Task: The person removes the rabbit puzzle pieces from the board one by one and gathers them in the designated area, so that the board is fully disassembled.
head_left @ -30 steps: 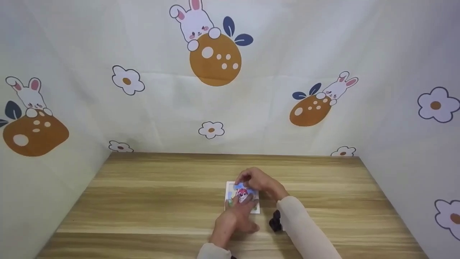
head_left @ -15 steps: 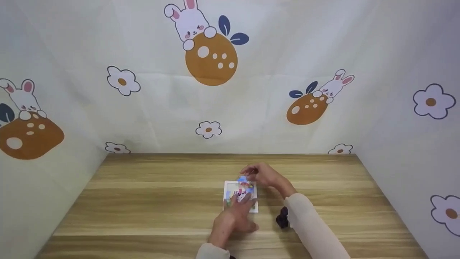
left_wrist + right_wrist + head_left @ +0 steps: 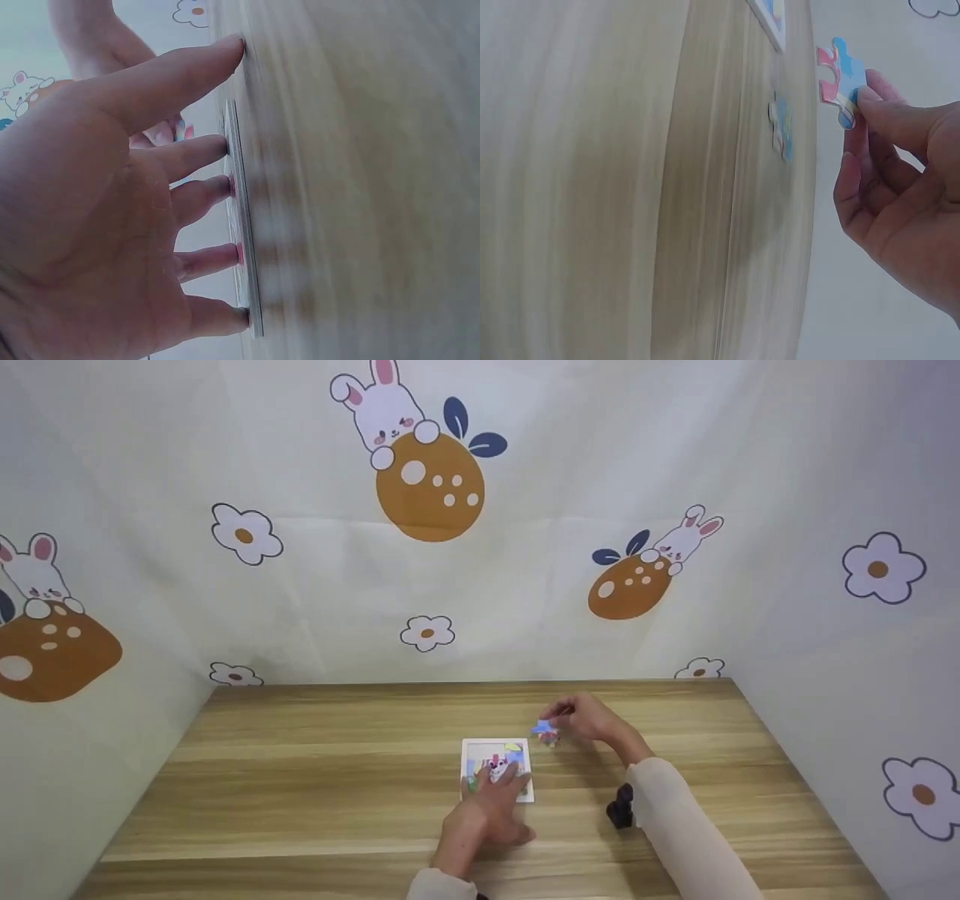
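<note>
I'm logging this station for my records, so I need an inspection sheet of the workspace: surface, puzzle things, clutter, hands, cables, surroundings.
Surface: wood-grain table.
Puzzle things: puzzle board flat on the table; held piece raised above it; loose piece on the table.
Clutter: nothing seen loose; a dark object by the right sleeve, too unclear to name.
Hands: left hand, fingertips on the board; right hand pinches the held piece.
Cables: nothing seen.
Surroundings: pale cloth with rabbits and flowers.
</note>
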The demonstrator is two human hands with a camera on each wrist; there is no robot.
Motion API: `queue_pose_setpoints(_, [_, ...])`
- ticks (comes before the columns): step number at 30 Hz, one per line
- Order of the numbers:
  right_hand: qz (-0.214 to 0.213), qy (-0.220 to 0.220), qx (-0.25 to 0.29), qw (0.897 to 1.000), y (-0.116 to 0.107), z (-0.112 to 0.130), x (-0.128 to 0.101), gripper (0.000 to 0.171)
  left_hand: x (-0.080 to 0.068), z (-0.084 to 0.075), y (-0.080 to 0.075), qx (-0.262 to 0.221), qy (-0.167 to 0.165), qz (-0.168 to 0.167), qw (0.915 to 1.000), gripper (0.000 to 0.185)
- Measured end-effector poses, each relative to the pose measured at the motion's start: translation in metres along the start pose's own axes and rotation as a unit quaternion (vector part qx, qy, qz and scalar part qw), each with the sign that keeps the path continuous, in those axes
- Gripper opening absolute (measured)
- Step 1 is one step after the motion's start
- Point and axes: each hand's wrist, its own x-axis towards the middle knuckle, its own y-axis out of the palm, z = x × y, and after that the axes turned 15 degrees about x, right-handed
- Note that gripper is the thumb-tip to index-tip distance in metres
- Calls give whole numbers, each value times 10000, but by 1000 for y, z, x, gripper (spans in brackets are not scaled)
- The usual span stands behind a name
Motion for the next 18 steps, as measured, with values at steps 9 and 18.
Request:
queue_pose_setpoints(9, [-134, 171, -26, 9998, -20, -14, -5, 20, 0, 1, -1, -29, -42, 38, 10000, 82])
queue_pose_setpoints(18, [-233, 380, 44, 9990, -24, -27, -4, 19, -1, 1, 1, -163, -52, 45, 9998, 82])
